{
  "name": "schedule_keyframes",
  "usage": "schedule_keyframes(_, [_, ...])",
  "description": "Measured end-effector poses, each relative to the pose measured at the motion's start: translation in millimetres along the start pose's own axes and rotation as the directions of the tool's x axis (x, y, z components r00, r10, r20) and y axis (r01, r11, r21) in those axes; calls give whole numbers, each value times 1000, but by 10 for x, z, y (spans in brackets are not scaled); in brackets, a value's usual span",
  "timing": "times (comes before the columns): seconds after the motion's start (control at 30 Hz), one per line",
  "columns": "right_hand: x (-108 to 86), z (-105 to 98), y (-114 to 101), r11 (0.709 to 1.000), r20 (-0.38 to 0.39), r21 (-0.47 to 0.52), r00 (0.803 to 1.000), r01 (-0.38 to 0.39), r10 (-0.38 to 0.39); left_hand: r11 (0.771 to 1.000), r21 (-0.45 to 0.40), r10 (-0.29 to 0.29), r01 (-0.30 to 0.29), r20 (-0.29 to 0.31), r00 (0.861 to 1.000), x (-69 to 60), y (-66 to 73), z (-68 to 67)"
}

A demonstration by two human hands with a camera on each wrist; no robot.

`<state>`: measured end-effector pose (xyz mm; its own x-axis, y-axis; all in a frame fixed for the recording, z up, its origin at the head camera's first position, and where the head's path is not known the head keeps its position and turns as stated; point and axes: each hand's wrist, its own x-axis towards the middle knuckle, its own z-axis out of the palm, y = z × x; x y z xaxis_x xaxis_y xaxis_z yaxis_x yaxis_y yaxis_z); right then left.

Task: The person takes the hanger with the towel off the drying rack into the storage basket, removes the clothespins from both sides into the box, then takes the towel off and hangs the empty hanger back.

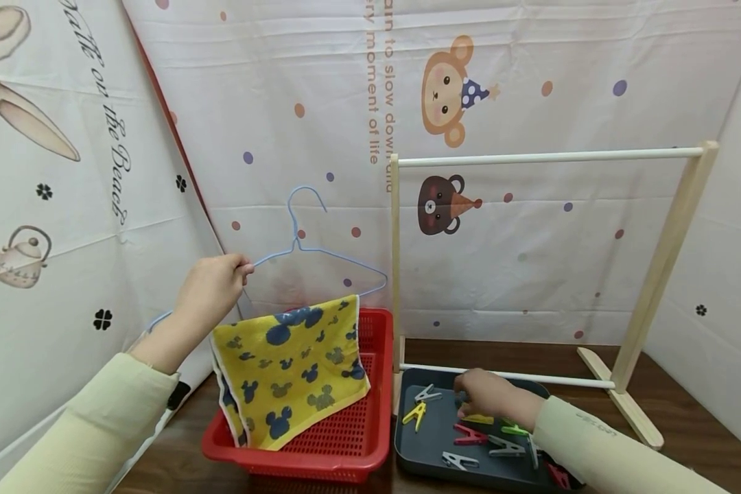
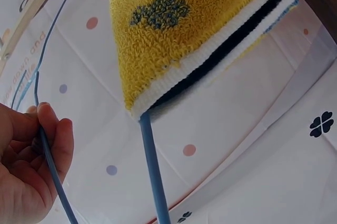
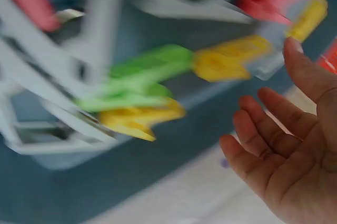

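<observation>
My left hand [image 1: 219, 281] [image 2: 34, 166] pinches a blue wire hanger [image 1: 339, 255] [image 2: 154, 171] by its left shoulder, holding it upright. Over the hanger's lower bar hangs a yellow towel [image 1: 296, 370] [image 2: 184, 40] with blue mouse shapes, its lower part inside the red basket [image 1: 379, 384]. My right hand [image 1: 494, 398] [image 3: 289, 155] is over the dark tray [image 1: 422, 453] of clothespins, fingers spread and loosely bent. In the right wrist view, the thumb tip is close to a yellow clothespin [image 3: 309, 19]; contact cannot be told.
A wooden rack with a white top rail [image 1: 549, 158] stands behind the tray, its right foot [image 1: 620, 398] on the brown table [image 1: 685, 425]. Grey, red, green and yellow clothespins lie in the tray. Printed white cloth [image 1: 500, 274] hangs behind.
</observation>
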<state>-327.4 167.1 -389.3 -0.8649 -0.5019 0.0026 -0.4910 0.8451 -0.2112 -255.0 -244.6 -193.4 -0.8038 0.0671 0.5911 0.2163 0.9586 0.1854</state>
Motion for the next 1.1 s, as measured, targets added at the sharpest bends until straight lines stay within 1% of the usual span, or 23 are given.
schedule_keyframes(0.07, [9,-118,-57,999,-35,-16,998,51,-51,1000,-5,-6,6,9,1000,-8,-1,4])
schedule_keyframes(0.13, [27,-248,-149,994,-91,-33,990,107,-109,1000,-7,-5,5,9,1000,-17,-3,8])
schedule_keyframes(0.17, [46,-313,-206,989,-127,-36,981,143,-147,1000,-8,-4,4,9,1000,-20,-5,8])
schedule_keyframes(0.23, [101,-446,-351,977,-199,-23,957,212,-212,1000,-9,-3,3,5,1000,-24,-10,9])
schedule_keyframes(0.3, [161,-569,-551,965,-268,32,932,261,-243,1000,-8,-1,1,1,1000,-25,-12,8])
schedule_keyframes(0.37, [225,-684,-768,944,-321,108,910,311,-263,1000,-8,0,0,2,1000,-20,-11,9])
schedule_keyframes(0.4, [260,-735,-881,933,-339,159,905,323,-256,1000,-6,1,-1,3,1000,-17,-11,11])
schedule_keyframes(0.47, [343,-822,-1109,898,-368,265,897,352,-243,1000,-4,1,-1,5,1000,-12,-3,13])
schedule_keyframes(0.6, [565,-929,-1522,809,-380,445,899,383,-217,1000,-1,-11,11,13,1000,-9,24,25])
schedule_keyframes(0.63, [619,-945,-1618,785,-376,485,903,385,-210,1000,-3,-14,14,15,1000,-11,34,29])
schedule_keyframes(0.73, [760,-994,-1873,713,-339,606,925,353,-169,1000,-10,-16,17,21,1000,-16,62,43])
schedule_keyframes(0.8, [835,-1037,-2023,640,-307,702,943,314,-127,1000,-17,-14,15,20,1000,-18,73,50])
schedule_keyframes(0.87, [902,-1089,-2155,557,-275,784,958,272,-81,1000,-21,-10,11,15,1000,-20,77,52])
schedule_keyframes(0.93, [959,-1137,-2267,473,-254,847,966,242,-39,1000,-23,-6,6,8,1000,-21,73,49])
schedule_keyframes(1.0, [1006,-1180,-2363,399,-239,890,971,220,-4,1000,-22,-2,3,3,1000,-23,68,42])
schedule_keyframes(1.07, [1051,-1209,-2443,335,-228,919,973,208,23,1000,-22,-2,2,2,1000,-27,62,32])
schedule_keyframes(1.1, [1069,-1219,-2480,309,-222,930,974,200,37,1000,-21,-2,2,1,1000,-30,59,27])
